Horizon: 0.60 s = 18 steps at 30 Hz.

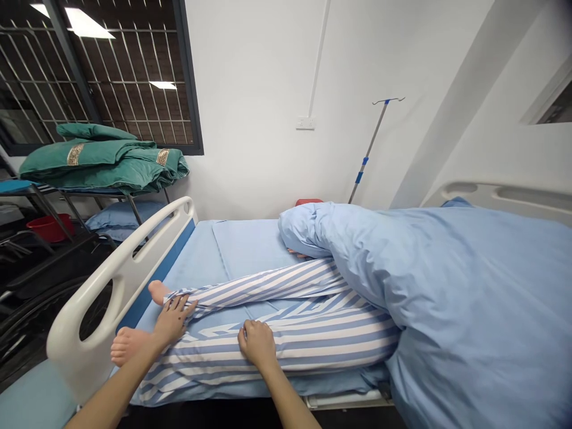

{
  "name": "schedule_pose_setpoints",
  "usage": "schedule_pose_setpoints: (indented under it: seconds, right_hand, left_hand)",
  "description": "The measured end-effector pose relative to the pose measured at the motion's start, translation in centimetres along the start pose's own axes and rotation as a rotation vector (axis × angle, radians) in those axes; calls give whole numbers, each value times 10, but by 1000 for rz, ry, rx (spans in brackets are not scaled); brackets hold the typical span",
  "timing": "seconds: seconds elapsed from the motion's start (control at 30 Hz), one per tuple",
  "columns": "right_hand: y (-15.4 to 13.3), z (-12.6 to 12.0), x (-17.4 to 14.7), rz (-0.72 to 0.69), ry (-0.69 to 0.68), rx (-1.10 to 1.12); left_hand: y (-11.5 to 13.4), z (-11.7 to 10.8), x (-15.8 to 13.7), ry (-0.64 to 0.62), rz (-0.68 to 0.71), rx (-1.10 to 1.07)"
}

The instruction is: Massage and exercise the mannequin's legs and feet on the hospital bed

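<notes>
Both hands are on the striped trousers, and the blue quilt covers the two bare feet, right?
Not the feet: the head view shows both uncovered beside the footboard. The left hand and right hand are indeed on the striped trousers.

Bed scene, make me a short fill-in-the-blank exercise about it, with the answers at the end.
1. The left hand and right hand both touch trousers patterned with blue and white ____.
2. The hand nearer the bare feet is the ____ one.
3. The quilt is light ____.
4. The bucket beyond the footboard is ____.

Missing words: stripes; left; blue; red.
</notes>
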State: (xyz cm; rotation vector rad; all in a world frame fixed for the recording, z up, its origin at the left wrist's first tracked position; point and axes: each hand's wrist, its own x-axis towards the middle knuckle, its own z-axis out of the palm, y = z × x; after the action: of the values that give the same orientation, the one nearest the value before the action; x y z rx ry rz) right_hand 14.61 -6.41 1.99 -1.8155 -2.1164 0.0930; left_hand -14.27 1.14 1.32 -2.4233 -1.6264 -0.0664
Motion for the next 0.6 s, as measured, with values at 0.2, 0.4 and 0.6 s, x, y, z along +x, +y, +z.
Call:
schedule_pose_setpoints:
  seconds: [0.2,0.4,0.6]
  right_hand:
    - [-1,-1,-1,13,5,8]
    - [-1,1,-1,0,23,-5]
    - [0,3,0,-6,33,-9]
  left_hand:
    - [0,-6,-3,-16,26,65]
    - [7,-9,11,10,15,3]
    - [24,4,33,61,103,-124]
